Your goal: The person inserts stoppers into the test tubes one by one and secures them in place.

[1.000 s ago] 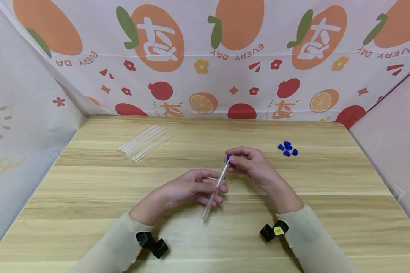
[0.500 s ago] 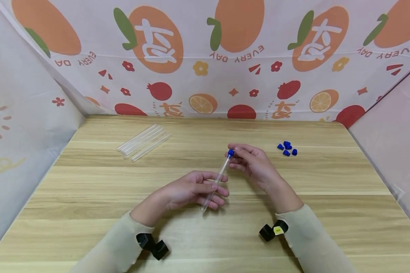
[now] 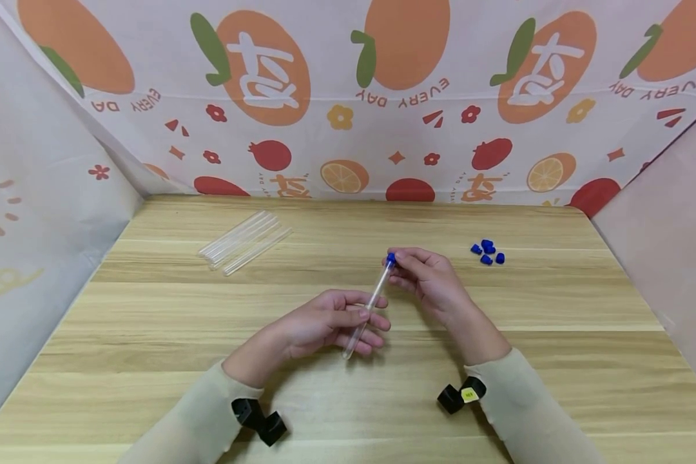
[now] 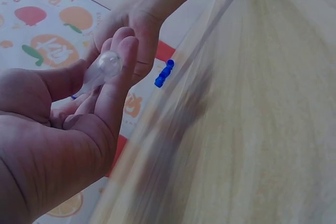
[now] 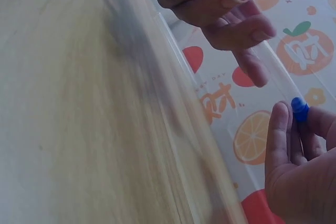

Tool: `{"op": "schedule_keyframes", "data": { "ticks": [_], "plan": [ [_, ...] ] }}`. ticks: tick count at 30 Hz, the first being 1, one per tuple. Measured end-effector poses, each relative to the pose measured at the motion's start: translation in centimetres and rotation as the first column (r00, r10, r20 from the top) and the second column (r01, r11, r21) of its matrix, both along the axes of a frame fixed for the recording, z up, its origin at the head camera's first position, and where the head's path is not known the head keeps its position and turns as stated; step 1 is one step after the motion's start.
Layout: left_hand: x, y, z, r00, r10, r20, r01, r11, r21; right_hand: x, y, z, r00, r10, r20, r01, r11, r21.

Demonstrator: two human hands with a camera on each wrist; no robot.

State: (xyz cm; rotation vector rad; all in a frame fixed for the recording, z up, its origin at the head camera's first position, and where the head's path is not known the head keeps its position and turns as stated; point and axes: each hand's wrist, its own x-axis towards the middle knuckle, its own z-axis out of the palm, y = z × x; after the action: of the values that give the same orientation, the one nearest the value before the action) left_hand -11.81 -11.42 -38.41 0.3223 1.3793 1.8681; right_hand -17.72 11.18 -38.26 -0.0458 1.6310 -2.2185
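Note:
A clear tube (image 3: 377, 291) slants above the table, its rounded end low and a blue cap (image 3: 391, 258) on its upper end. The left hand (image 3: 330, 322) holds the tube between thumb and fingers around its middle; in the left wrist view the rounded tube end (image 4: 109, 64) points at the camera. At the upper end, the right hand (image 3: 432, 283) pinches the cap between thumb and fingers. The right wrist view shows the blue cap (image 5: 300, 108) at the thumb of the right hand (image 5: 304, 171), with the left hand (image 5: 220, 14) beyond.
Several clear tubes (image 3: 240, 238) lie side by side at the back left of the wooden table (image 3: 151, 322). Several small blue caps (image 3: 487, 248) lie in a group at the back right. A fruit-printed cloth (image 3: 325, 77) hangs behind the table.
Over the last second the tube's capped end has risen slightly and its low end has come up. The right fingers, which covered the cap, shifted off it and now pinch its side.

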Motion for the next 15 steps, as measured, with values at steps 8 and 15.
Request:
{"op": "schedule_keyframes", "data": {
  "ticks": [8,15],
  "plan": [
    [0.4,0.1,-0.4,1.0,0.029,0.002,-0.029,0.999,0.013,0.9,-0.4,-0.1,0.999,-0.032,0.013,0.031,0.999,0.018],
    [0.9,0.5,-0.8,0.997,0.073,0.004,-0.073,0.997,0.009,1.5,-0.8,-0.5,0.998,-0.062,0.017,0.062,0.998,-0.01]
  ]
}}
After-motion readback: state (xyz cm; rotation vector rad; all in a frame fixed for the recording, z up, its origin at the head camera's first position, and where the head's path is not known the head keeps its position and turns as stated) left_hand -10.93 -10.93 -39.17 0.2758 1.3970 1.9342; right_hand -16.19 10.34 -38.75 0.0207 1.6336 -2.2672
